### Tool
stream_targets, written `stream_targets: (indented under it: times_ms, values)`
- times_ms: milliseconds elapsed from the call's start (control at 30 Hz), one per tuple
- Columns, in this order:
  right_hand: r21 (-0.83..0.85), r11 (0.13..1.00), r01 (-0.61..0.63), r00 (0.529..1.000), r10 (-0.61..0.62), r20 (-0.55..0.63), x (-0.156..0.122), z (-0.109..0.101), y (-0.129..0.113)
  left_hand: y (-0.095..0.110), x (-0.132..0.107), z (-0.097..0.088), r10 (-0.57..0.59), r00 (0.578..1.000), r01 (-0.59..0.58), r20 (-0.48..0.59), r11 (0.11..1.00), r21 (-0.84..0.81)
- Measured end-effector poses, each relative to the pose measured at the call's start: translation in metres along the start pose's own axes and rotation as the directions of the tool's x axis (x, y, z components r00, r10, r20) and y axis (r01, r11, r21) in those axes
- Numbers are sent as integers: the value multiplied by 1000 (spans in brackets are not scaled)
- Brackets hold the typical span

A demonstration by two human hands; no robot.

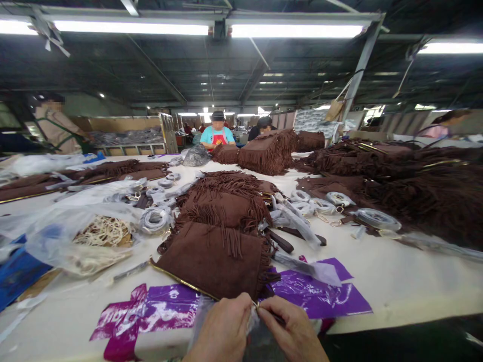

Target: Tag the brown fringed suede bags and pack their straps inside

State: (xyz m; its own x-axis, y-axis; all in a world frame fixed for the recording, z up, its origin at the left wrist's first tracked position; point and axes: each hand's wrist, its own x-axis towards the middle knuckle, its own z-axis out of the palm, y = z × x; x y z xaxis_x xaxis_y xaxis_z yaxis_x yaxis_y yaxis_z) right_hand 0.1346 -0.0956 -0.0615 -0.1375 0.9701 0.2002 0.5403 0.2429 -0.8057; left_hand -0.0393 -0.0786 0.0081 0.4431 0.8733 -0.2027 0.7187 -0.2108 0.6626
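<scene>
A dark brown fringed suede bag (211,256) lies flat in front of me, a gold zipper (184,283) along its near edge. My left hand (224,329) is closed at the bag's near corner, thumb and fingers pressed together; what is in its grip is mostly hidden. My right hand (289,327) pinches beside it, close to the left fingertips. A small gold-coloured metal piece (255,304) shows between the two hands. Clear plastic (260,337) hangs below and between them. Under the bag, purple printed plastic (169,306) covers the table edge.
More fringed bags (226,206) are stacked behind, with a large heap (415,186) at right. Plastic-wrapped strap coils (154,219) lie on both sides. At left sits a clear bag of cream cords (103,231). A co-worker (218,133) in a red apron is across the table (407,281).
</scene>
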Motion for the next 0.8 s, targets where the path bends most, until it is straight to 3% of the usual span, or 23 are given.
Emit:
stream_targets:
  times_ms: [67, 200, 400, 467, 600, 700, 800]
  values:
    - [-28, 1000, 5, 1000, -5, 16, 1, 1, 2, 2, 1, -9, 36, 999, -30, -28, 983, 183]
    - [-59, 998, 17, 1000, -16, 14, 4, 2, 2, -5, 7, -7, 157, 979, -120, -131, 959, 256]
    - [-58, 998, 8, 1000, -7, 28, 3, 0, 1, -12, 18, 6, 176, 979, -114, -105, 893, 435]
    - [-37, 999, 7, 1000, -6, 17, 3, -4, 1, -14, 20, 4, 215, 962, -128, -171, 902, 413]
    - [14, 998, 66, 992, -64, -113, 9, -15, -4, -14, 23, -9, 286, 889, -205, -358, 947, 248]
    - [80, 991, 110, 985, -98, -140, 19, -19, -14, -11, 25, -17, 333, 864, -289, -378, 942, 169]
    - [137, 983, 125, 990, -114, -85, 29, -18, -23, -8, 28, -16, 367, 846, -352, -385, 929, 112]
